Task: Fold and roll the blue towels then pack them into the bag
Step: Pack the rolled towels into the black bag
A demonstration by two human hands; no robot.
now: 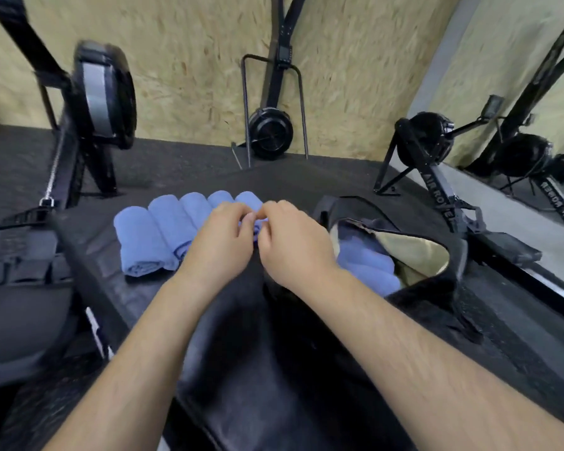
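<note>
Five rolled towels (163,229) queue left of the bag (417,255); left hand (222,242) and right hand (290,242) pinch the nearest roll (249,200), probably to pack it.

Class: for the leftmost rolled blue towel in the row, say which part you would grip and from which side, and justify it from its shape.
Probably grip the leftmost rolled towel round its middle, coming from above and its free left side: its right flank touches the neighbouring roll, and squeezing across the cylinder should keep it wound for the bag.
</note>
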